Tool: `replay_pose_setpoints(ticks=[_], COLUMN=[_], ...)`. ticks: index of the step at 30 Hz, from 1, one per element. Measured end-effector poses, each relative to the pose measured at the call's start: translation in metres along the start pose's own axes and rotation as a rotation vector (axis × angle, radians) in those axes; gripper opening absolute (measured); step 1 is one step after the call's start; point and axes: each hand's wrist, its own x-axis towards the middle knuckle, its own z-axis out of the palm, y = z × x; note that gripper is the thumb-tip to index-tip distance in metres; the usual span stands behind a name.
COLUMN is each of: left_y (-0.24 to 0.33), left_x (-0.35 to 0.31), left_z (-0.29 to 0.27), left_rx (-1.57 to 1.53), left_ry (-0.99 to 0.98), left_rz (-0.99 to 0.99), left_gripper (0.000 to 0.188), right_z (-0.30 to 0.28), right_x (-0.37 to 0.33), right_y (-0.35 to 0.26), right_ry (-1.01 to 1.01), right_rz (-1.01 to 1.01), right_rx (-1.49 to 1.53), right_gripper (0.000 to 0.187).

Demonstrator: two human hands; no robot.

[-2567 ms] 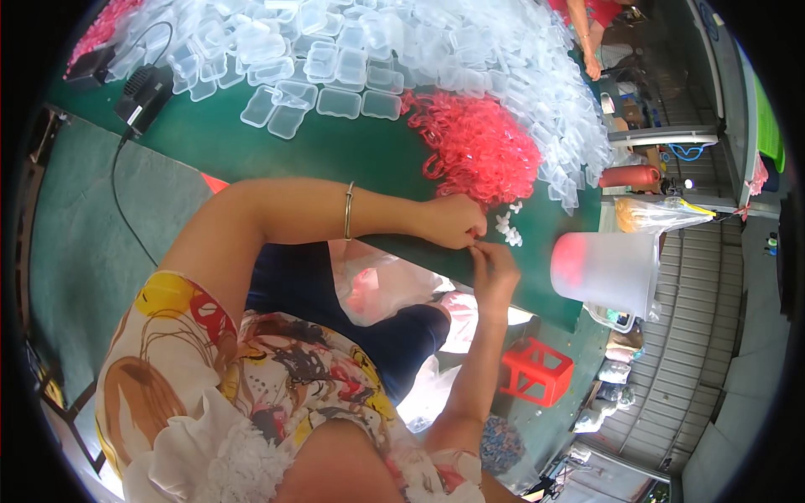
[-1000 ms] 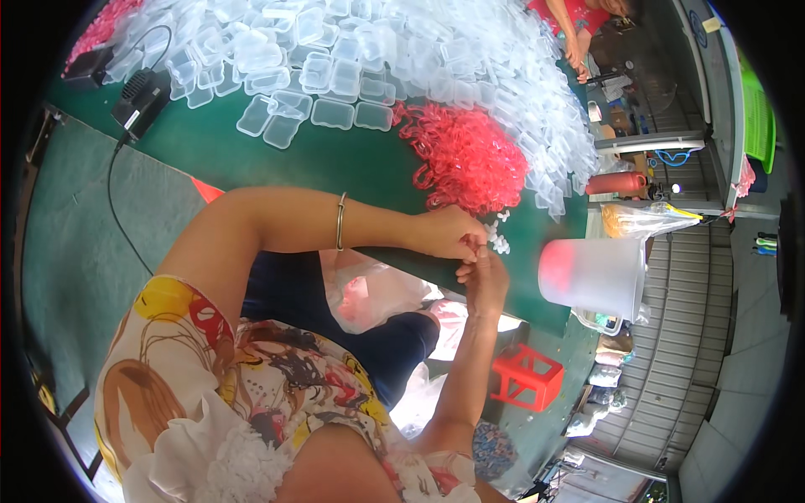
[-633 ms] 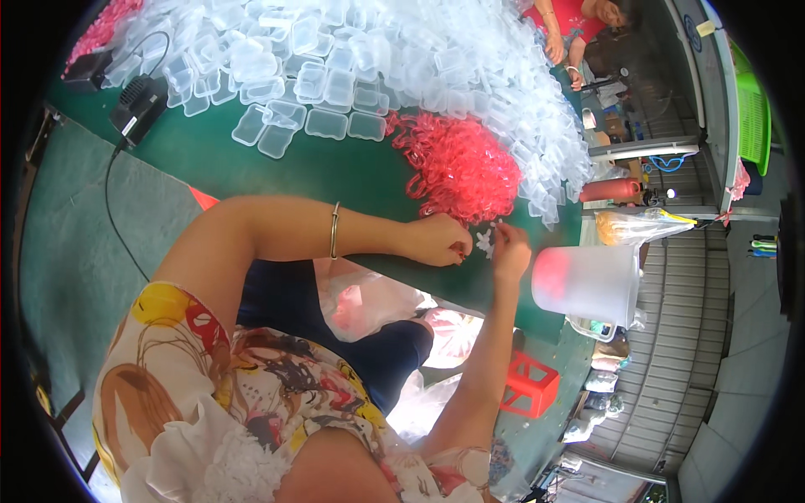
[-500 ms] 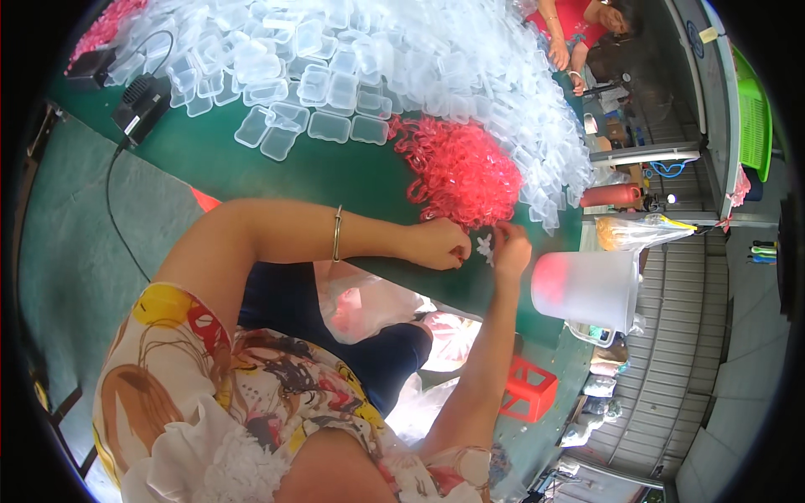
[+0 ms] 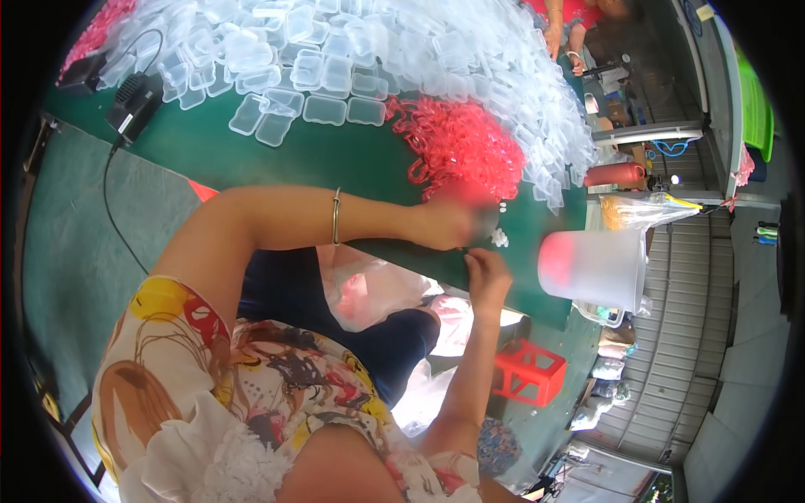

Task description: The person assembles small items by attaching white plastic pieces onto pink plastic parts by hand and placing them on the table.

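Both hands over the near edge of the green surface. Left hand blurred at the fingers; cannot tell whether they pinch anything. Right hand just below and to the right, fingers bent, thumb and forefinger drawn close near the left; too small to tell if a part sits between. Red links heaped just beyond the left fingers; white bits just right of them, above the right fingertips, a couple lying apart nearer the heap. Clear boxes farther out past the links; tub off to the right of the right fingers. Step in hand, by judgement: small-part handwork between the two hands. Next move would seem to call for fine fingertip alignment, left steady, right precise.
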Motion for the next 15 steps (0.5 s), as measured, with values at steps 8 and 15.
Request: replay_pose_setpoints(ticks=[8, 15], left_y=[0.004, 0.006], left_x=[-0.002, -0.002], left_z=[0.0, 0.0], left_rx=[0.022, 0.025], left_ry=[0.024, 0.038], left_rz=[-0.026, -0.007], left_gripper=[0.019, 0.018], right_z=[0.016, 0.024], right_x=[0.001, 0.004], right_y=[-0.005, -0.005], right_ry=[0.177, 0.135], right_rz=[0.337, 0.322], right_rx=[0.378, 0.313], right_gripper=[0.008, 0.008])
